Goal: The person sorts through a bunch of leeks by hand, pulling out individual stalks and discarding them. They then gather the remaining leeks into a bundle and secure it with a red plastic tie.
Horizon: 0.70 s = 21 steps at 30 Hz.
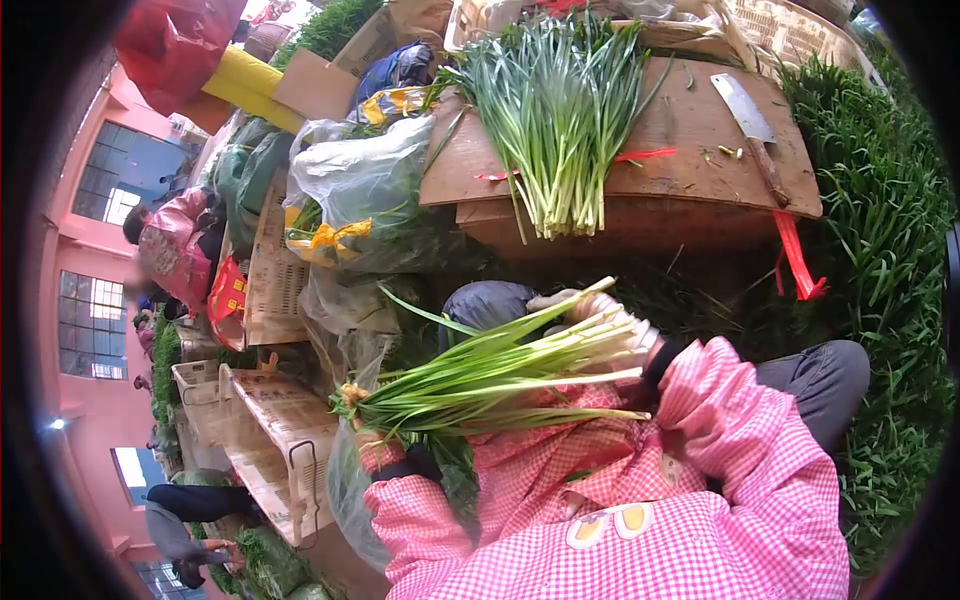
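Note:
A loose bunch of long green garlic chives (500, 370) with pale stalk ends lies across my lap. The fingers of my left hand (354, 400) are wrapped round its leafy tips. At the pale ends, my right hand (648, 338) is partly behind the stalks, with fingers curled about them. Beyond my knees, a larger bunch of chives (565, 125) rests on a brown board (690, 165), its pale ends over the near edge. A red tie strip (645, 155) shows beside that bunch. A cleaver (745, 110) with a wooden handle lies at the board's right.
Red ribbons (797, 262) hang off the board's near right corner. Heaped greens (870, 200) line the right side. Plastic bags (365, 175) and crates (275, 440) stand to the left. Other people, one in a pink top (178, 250), are farther left.

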### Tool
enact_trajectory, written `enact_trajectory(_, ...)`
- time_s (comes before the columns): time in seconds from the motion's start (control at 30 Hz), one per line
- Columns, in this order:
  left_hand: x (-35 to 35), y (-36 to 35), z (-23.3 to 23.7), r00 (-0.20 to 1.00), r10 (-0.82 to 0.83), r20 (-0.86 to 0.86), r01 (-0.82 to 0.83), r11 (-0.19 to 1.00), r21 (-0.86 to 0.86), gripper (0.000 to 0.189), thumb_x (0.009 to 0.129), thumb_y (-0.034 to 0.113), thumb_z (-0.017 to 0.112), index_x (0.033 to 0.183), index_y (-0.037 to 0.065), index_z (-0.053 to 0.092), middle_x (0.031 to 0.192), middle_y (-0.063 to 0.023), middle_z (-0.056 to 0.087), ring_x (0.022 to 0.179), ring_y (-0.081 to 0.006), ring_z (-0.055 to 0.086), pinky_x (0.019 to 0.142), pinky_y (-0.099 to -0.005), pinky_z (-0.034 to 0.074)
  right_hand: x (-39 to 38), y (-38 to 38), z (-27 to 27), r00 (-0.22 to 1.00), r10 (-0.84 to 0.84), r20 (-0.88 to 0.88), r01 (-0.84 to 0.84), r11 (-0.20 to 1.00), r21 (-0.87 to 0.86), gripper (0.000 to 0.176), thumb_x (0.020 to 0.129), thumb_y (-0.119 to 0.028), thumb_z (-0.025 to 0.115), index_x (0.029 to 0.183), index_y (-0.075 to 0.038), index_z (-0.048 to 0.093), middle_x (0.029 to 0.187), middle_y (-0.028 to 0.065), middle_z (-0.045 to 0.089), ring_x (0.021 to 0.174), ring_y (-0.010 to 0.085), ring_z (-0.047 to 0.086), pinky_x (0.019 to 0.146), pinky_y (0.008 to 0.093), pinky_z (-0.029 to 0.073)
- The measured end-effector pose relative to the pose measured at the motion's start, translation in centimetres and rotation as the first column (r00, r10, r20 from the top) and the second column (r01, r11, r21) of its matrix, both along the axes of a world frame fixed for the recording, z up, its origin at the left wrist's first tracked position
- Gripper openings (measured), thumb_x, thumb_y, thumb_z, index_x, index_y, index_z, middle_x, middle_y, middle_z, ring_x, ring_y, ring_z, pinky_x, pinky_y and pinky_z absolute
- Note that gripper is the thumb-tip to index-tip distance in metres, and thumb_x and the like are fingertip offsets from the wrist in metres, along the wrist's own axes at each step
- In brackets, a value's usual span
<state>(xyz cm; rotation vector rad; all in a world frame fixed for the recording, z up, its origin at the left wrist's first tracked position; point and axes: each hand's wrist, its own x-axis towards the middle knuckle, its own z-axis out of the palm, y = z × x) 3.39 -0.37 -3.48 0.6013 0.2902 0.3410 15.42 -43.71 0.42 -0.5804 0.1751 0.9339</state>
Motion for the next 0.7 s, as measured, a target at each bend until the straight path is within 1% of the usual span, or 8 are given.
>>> enact_trajectory(0.07,0.1,-2.4,1.9,0.999,-0.032,0.014,0.033,0.992,-0.124,0.028,0.086,0.022,0.062,0.109,0.006,0.061,0.099,-0.0075,0.065,0.090,-0.0148,0.062,0.082,-0.0297,0.052,-1.4,1.6,-2.1,0.925,-0.258,0.281,0.334,0.902,-0.272,0.010,0.086,-0.013,0.056,0.090,-0.008,0.065,0.082,0.0081,0.067,0.068,0.0201,0.064,0.061,0.0318,0.052)
enact_trajectory(0.1,-0.2,-1.7,2.1,0.999,-0.001,0.044,0.006,0.992,-0.128,0.028,0.086,0.022,0.062,0.109,0.006,0.060,0.099,-0.0071,0.065,0.089,-0.0149,0.062,0.082,-0.0293,0.052,-0.4,1.2,-2.4,0.596,0.296,0.747,0.473,0.621,-0.624,0.011,0.082,-0.008,0.057,0.089,-0.009,0.065,0.080,0.0096,0.066,0.067,0.0228,0.063,0.061,0.0319,0.052)
enact_trajectory(0.13,-0.6,-0.9,2.2,0.997,0.032,0.073,-0.022,0.990,-0.139,0.028,0.087,0.022,0.061,0.109,0.005,0.060,0.098,-0.0068,0.065,0.089,-0.0150,0.062,0.082,-0.0289,0.052,1.4,0.0,-2.8,0.085,0.861,0.501,0.772,0.261,-0.579,0.014,0.078,-0.004,0.058,0.088,-0.010,0.065,0.077,0.0112,0.065,0.065,0.0255,0.063,0.060,0.0321,0.052)
enact_trajectory(0.2,-0.8,-0.1,2.0,0.985,0.097,0.141,-0.072,0.982,-0.177,0.028,0.088,0.023,0.059,0.109,0.005,0.060,0.098,-0.0061,0.065,0.088,-0.0151,0.062,0.082,-0.0281,0.052,2.2,-4.7,-1.9,0.266,0.311,0.912,0.782,0.483,-0.393,0.017,0.076,-0.005,0.059,0.089,-0.013,0.065,0.076,0.0105,0.060,0.068,0.0275,0.060,0.061,0.0331,0.050)
enact_trajectory(0.27,-0.5,0.2,2.5,0.974,0.163,0.160,-0.186,0.972,0.145,0.020,0.088,0.022,0.059,0.101,0.006,0.061,0.094,-0.0043,0.066,0.081,-0.0119,0.063,0.077,-0.0232,0.053,2.8,-10.9,-1.1,0.311,0.581,0.752,0.835,0.211,-0.508,0.011,0.077,-0.011,0.065,0.085,-0.005,0.065,0.074,0.0072,0.060,0.068,0.0191,0.058,0.063,0.0303,0.046)
enact_trajectory(0.4,0.4,-2.7,5.0,0.990,0.115,0.079,-0.117,0.993,0.021,0.017,0.086,0.018,0.061,0.097,0.005,0.064,0.094,-0.0062,0.067,0.083,-0.0123,0.063,0.078,-0.0244,0.052,2.7,-15.6,3.0,0.276,0.705,-0.653,0.138,-0.701,-0.699,0.026,0.080,-0.021,0.058,0.102,-0.009,0.067,0.101,0.0122,0.066,0.090,0.0265,0.064,0.074,0.0364,0.052)
enact_trajectory(0.53,0.7,-0.5,2.6,0.968,0.237,-0.079,-0.242,0.967,-0.074,0.018,0.085,0.013,0.061,0.100,0.004,0.065,0.099,-0.0078,0.067,0.087,-0.0142,0.064,0.079,-0.0282,0.053,-1.5,-12.3,5.3,0.668,0.601,0.440,-0.014,0.601,-0.799,0.042,0.080,-0.035,0.063,0.109,-0.005,0.063,0.106,0.0124,0.064,0.099,0.0221,0.060,0.087,0.0310,0.045)
enact_trajectory(0.7,0.7,-1.9,5.4,0.918,0.331,-0.218,-0.343,0.939,-0.018,0.017,0.084,0.013,0.062,0.099,0.006,0.066,0.100,-0.0073,0.067,0.086,-0.0160,0.064,0.079,-0.0353,0.054,-3.3,-2.6,5.4,0.453,0.646,0.615,0.018,0.682,-0.731,0.037,0.081,-0.034,0.060,0.102,-0.004,0.064,0.093,0.0160,0.065,0.086,0.0261,0.062,0.079,0.0346,0.046)
